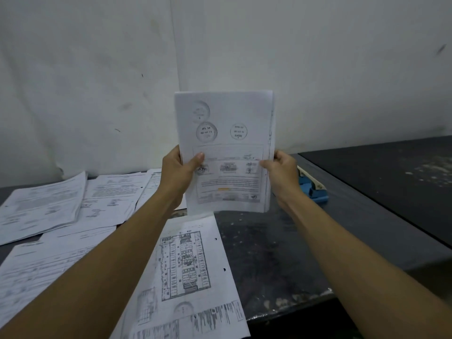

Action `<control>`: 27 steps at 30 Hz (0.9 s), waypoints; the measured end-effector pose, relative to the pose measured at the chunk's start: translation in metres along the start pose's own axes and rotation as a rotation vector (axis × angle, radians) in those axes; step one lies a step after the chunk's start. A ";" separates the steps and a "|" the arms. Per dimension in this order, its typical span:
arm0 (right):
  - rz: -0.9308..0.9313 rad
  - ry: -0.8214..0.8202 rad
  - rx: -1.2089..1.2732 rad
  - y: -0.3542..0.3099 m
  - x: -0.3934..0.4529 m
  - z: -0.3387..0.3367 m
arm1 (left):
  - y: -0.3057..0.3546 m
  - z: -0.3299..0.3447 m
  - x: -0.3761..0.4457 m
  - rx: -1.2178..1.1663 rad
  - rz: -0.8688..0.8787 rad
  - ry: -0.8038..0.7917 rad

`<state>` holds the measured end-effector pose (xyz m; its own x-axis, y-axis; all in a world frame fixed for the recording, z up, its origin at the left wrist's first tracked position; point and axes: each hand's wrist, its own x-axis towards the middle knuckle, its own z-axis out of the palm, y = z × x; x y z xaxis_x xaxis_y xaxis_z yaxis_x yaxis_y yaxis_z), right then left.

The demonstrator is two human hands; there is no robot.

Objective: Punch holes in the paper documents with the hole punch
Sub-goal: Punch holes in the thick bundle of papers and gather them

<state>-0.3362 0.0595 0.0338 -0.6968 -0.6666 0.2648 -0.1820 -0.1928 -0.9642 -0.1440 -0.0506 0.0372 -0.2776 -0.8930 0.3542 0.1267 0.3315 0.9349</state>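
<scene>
A pale, scuffed wall (pixel 97 69) fills the space behind the grip. Below the grip lies a dark, scratched table (pixel 281 253) strewn with loose papers (pixel 49 204), one floor-plan sheet (pixel 186 265) already punched along its right edge. Upright between both hands stands a paper stack (pixel 225 152): the left hand (pixel 178 170) and right hand (pixel 281 170) pinch its side edges. Just right of the right grip sits the blue hole punch (pixel 311 187).
</scene>
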 end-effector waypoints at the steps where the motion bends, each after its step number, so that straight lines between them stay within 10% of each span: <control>1: -0.006 0.018 0.000 -0.001 0.001 0.000 | 0.001 0.003 0.000 -0.009 0.004 -0.003; 27: -0.041 0.027 -0.065 0.012 -0.006 0.000 | -0.001 0.013 0.001 -0.068 -0.033 -0.041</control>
<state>-0.3345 0.0614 0.0211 -0.7059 -0.6394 0.3046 -0.2547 -0.1722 -0.9516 -0.1562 -0.0477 0.0371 -0.3212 -0.8895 0.3250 0.1808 0.2793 0.9430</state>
